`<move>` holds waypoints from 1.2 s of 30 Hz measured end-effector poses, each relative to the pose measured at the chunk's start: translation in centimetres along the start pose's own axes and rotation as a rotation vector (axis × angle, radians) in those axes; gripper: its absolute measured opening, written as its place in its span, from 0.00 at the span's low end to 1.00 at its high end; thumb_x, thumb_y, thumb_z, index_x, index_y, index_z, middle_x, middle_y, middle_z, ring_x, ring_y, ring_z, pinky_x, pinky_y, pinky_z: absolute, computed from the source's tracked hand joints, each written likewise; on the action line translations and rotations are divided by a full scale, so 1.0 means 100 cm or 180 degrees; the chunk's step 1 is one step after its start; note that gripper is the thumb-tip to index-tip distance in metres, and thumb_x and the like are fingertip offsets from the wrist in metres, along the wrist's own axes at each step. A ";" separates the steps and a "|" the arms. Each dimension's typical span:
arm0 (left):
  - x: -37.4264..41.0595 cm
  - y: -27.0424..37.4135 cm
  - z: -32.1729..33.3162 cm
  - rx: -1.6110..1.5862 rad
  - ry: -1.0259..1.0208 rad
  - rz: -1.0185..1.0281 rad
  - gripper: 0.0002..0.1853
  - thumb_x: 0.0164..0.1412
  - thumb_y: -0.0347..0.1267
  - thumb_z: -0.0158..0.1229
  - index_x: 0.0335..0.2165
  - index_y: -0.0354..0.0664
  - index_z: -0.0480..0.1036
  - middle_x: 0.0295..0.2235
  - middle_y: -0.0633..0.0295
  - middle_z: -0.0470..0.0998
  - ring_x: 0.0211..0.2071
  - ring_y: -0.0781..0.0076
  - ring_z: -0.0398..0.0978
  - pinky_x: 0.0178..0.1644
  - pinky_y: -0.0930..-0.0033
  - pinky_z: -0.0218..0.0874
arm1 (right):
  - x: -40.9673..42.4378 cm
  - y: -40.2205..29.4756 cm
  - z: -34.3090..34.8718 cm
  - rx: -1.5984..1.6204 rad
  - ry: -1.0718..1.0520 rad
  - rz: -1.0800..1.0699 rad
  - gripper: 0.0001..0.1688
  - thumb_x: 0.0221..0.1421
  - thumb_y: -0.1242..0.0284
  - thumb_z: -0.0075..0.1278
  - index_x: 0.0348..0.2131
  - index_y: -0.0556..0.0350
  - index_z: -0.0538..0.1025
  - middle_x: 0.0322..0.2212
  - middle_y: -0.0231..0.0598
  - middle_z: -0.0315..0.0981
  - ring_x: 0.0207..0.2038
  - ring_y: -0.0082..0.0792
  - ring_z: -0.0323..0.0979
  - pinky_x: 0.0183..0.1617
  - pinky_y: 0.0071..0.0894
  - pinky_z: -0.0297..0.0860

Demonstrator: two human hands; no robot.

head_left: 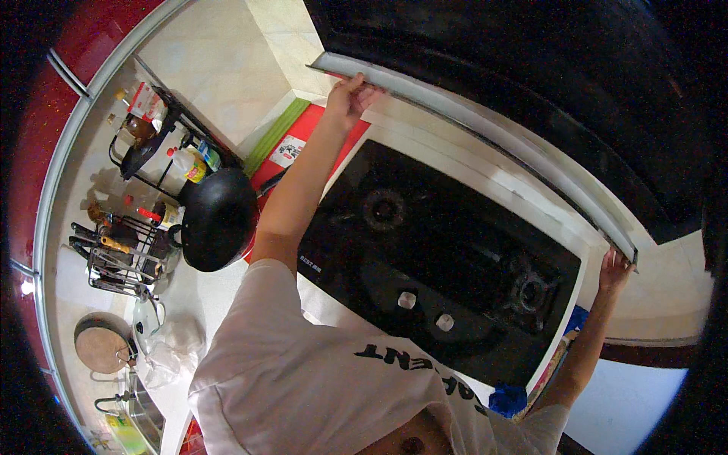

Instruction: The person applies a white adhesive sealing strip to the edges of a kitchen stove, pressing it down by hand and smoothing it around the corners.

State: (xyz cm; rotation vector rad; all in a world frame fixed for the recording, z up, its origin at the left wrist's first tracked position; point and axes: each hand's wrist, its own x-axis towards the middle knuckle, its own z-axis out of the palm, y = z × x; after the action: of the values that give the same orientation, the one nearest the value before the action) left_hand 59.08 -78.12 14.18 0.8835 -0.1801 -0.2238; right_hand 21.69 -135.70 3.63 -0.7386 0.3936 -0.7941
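Observation:
A long grey metal strip (483,125) runs in an arc along the lower edge of a black range hood (512,68), above a black glass gas hob (443,256). My left hand (355,96) is raised at the strip's left end, its fingertips on the lower edge and the palm partly showing. At the far right end, my right hand (615,272) grips the strip's end between fingers and thumb. Both arms reach up and apart over the hob. The hob has two burners and two pale knobs (407,300).
A black wok (219,219) stands left of my left arm, near a rack with bottles (187,165) and a wire utensil holder (125,256). A knife (273,181) lies on the red surface. Plastic bags and a sink are at lower left.

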 end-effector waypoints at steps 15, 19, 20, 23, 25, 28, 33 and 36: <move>0.011 -0.013 -0.019 0.0052 0.0139 -0.0043 0.12 0.52 0.30 0.47 0.34 0.32 0.63 0.31 0.52 0.70 0.34 0.59 0.71 0.38 0.66 0.67 | -0.003 0.002 0.004 -0.0038 0.0211 -0.0011 0.28 0.46 0.50 0.41 0.42 0.47 0.64 0.42 0.37 0.63 0.46 0.39 0.61 0.44 0.36 0.65; 0.015 -0.014 -0.023 -0.0014 0.0088 -0.0081 0.13 0.53 0.30 0.46 0.35 0.30 0.62 0.32 0.51 0.70 0.33 0.58 0.71 0.39 0.65 0.67 | -0.007 0.002 0.007 0.0001 0.0127 0.0015 0.29 0.47 0.50 0.39 0.43 0.49 0.63 0.43 0.38 0.63 0.46 0.39 0.61 0.45 0.35 0.65; 0.015 -0.015 -0.025 0.0029 0.0150 -0.0107 0.13 0.53 0.30 0.46 0.35 0.30 0.62 0.32 0.51 0.70 0.33 0.58 0.71 0.39 0.65 0.67 | -0.008 0.003 0.008 -0.0007 0.0086 0.0023 0.29 0.47 0.50 0.39 0.43 0.49 0.63 0.43 0.38 0.63 0.46 0.39 0.61 0.45 0.35 0.65; 0.014 -0.014 -0.022 0.0115 0.0235 -0.0111 0.13 0.54 0.30 0.45 0.36 0.29 0.61 0.32 0.50 0.70 0.33 0.58 0.71 0.39 0.65 0.67 | -0.007 0.006 0.009 0.0042 0.0213 0.0020 0.30 0.46 0.49 0.40 0.43 0.49 0.64 0.43 0.37 0.63 0.46 0.38 0.61 0.45 0.33 0.65; 0.004 -0.009 -0.006 0.0096 0.0187 -0.0018 0.13 0.54 0.30 0.44 0.36 0.29 0.61 0.31 0.50 0.70 0.34 0.58 0.71 0.38 0.66 0.67 | -0.005 0.006 0.003 0.0044 0.0051 0.0070 0.30 0.45 0.49 0.42 0.42 0.48 0.64 0.43 0.36 0.63 0.47 0.38 0.60 0.45 0.32 0.64; 0.013 -0.012 -0.012 0.0011 0.0204 -0.0039 0.13 0.55 0.30 0.44 0.36 0.30 0.61 0.31 0.50 0.70 0.34 0.58 0.71 0.39 0.66 0.67 | -0.003 0.007 0.004 -0.0008 0.0038 0.0068 0.29 0.44 0.49 0.43 0.42 0.47 0.65 0.44 0.35 0.62 0.47 0.38 0.60 0.45 0.31 0.64; 0.014 -0.015 -0.014 0.0050 0.0215 -0.0094 0.12 0.54 0.30 0.45 0.35 0.31 0.62 0.31 0.51 0.70 0.33 0.60 0.71 0.39 0.66 0.66 | 0.002 0.004 0.000 0.0052 0.0249 0.0011 0.30 0.43 0.49 0.44 0.42 0.46 0.65 0.44 0.35 0.62 0.47 0.38 0.60 0.44 0.32 0.65; 0.014 -0.015 -0.012 0.0017 0.0254 -0.0080 0.11 0.54 0.30 0.45 0.34 0.32 0.63 0.31 0.52 0.70 0.33 0.60 0.71 0.39 0.66 0.67 | 0.005 0.000 0.002 0.0081 0.0270 0.0031 0.31 0.42 0.49 0.46 0.42 0.46 0.65 0.44 0.36 0.62 0.48 0.39 0.59 0.44 0.33 0.65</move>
State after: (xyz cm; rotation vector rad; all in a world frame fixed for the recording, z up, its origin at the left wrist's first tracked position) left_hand 60.52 -78.50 12.29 0.8990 -0.0955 -0.2113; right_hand 22.14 -135.99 3.71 -0.6802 0.4623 -0.8216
